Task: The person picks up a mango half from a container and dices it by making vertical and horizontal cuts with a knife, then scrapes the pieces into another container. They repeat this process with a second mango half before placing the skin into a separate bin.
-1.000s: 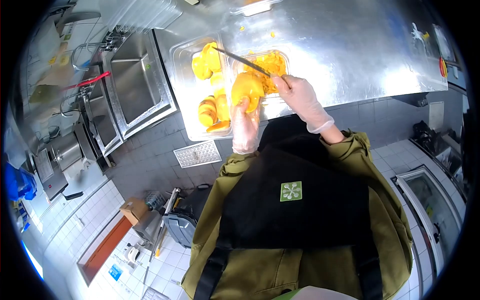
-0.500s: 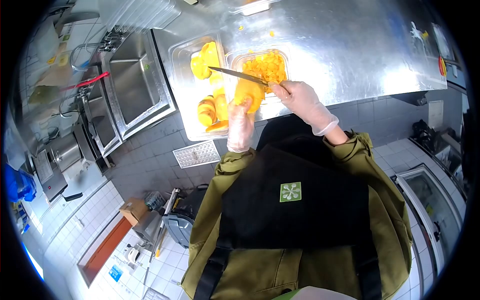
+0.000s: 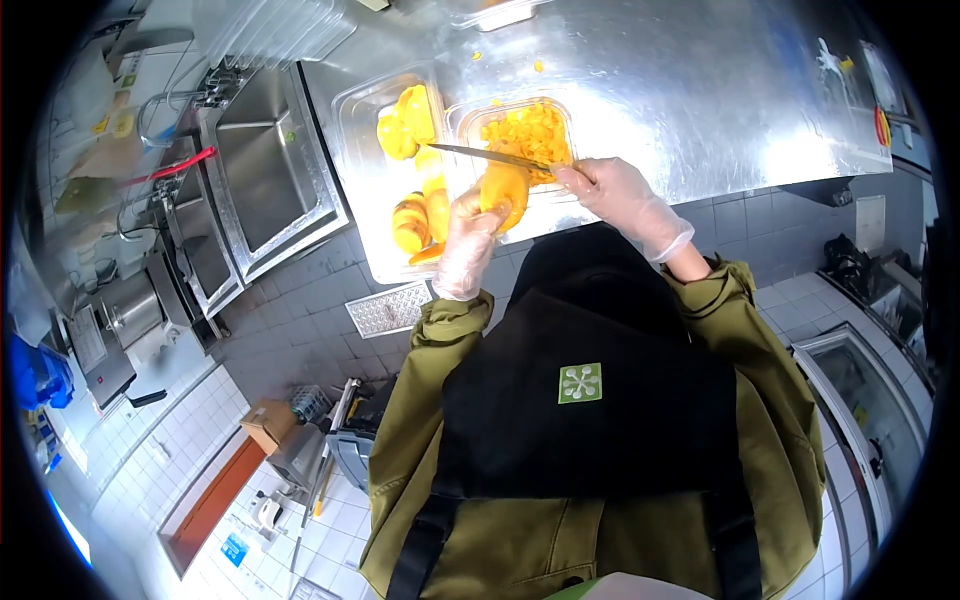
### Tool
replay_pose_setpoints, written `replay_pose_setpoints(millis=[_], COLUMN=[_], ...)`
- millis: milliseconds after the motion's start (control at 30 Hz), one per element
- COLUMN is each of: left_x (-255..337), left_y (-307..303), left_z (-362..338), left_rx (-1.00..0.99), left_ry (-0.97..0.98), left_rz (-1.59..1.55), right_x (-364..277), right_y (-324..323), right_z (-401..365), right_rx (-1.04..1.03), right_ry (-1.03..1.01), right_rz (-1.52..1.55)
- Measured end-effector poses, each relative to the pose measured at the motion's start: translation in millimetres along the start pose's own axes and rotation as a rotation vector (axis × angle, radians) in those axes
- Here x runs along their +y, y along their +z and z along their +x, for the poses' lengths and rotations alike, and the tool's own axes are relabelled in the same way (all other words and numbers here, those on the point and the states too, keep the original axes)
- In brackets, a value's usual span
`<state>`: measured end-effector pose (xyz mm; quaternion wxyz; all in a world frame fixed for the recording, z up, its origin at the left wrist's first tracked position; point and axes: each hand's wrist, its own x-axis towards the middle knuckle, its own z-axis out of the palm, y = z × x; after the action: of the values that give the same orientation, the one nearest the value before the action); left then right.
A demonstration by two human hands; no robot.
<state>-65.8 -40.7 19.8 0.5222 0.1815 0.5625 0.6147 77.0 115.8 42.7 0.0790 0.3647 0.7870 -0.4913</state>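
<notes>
In the head view my left hand (image 3: pixel 468 238), in a clear glove, is closed around a peeled yellow mango (image 3: pixel 505 193). My gloved right hand (image 3: pixel 622 202) grips a knife (image 3: pixel 485 154), its blade lying across the far end of the mango and pointing left. Just beyond sits a clear container (image 3: pixel 458 112) holding chopped mango pieces (image 3: pixel 522 128). To the left, a long clear tray (image 3: pixel 352 150) carries whole peeled mangoes (image 3: pixel 406 122) and partly peeled ones (image 3: pixel 410 222). The knife handle is mostly hidden in my right hand.
These stand on a steel table (image 3: pixel 700 100), with a few yellow scraps (image 3: pixel 538 66) at its far side. A steel sink (image 3: pixel 265 170) adjoins on the left, stacked clear containers (image 3: pixel 275 30) behind it. Red-handled scissors or a similar tool (image 3: pixel 882 127) lie at the right edge.
My left hand has shifted slightly left and turned the mango more upright. The knife blade has become flatter and its tip has lowered a little; my right hand has moved slightly right.
</notes>
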Motion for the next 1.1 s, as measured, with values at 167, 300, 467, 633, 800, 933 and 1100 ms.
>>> replay_pose_setpoints(millis=[167,300,467,633,800,933,1100], left_x=[-4.0,-14.7,-17.9,-17.0,-14.3,-21.1,-15.7], left_y=[4.2,10.7,8.7,11.2,12.9,6.4,4.1], left_z=[0.4,-2.2,-3.2,-2.8,-2.3,1.0,4.3], left_rx=[0.033,0.15,0.134,0.129,0.119,0.074,0.091], left_ry=[-0.008,0.002,0.045,0.071,0.058,0.044,0.001], left_rz=[-0.114,-0.342,-0.475,-0.501,-0.478,-0.409,-0.214], right_x=[14.6,15.7,6.6,6.4,1.9,3.0,0.9], right_y=[19.9,34.6,26.7,26.6,15.3,13.5,8.4], right_z=[7.5,12.3,17.0,11.7,5.9,6.1,-8.8], right_rx=[0.162,0.327,0.343,0.312,0.274,0.186,0.15], right_ry=[-0.111,-0.233,-0.117,-0.178,-0.165,-0.075,-0.178], right_rz=[-0.043,-0.165,-0.005,-0.059,0.015,-0.033,-0.011])
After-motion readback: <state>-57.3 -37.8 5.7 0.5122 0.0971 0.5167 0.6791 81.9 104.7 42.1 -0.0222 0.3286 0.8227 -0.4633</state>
